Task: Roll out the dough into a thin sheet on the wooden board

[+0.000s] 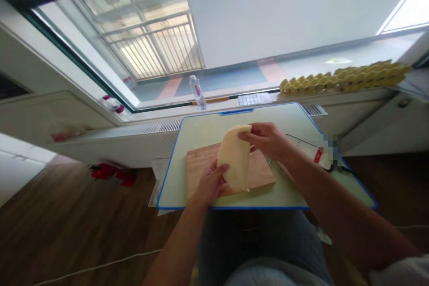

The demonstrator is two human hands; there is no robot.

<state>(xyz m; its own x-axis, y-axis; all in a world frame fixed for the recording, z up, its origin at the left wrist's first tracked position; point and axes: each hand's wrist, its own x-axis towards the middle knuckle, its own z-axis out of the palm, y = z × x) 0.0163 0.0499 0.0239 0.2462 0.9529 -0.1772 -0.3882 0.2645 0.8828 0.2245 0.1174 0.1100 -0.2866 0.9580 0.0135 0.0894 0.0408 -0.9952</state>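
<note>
From my distant seat I see, in the head view, the left hand (209,183) and the right hand (266,138) both closed on one pale flat piece (237,158) with a rounded edge. The left pinches its lower left side, the right its upper corner. The piece is over the wooden board (197,170), on the blue-edged table (208,129); whether its lower edge touches the wood, I cannot tell.

For writing, I look at the clear bottle (197,93) on the sill: its red label is too blurred to read. On the white flat object (303,148) beside the right forearm, I notice a red patch (318,155) and small faint marks, also unreadable for me.
</note>
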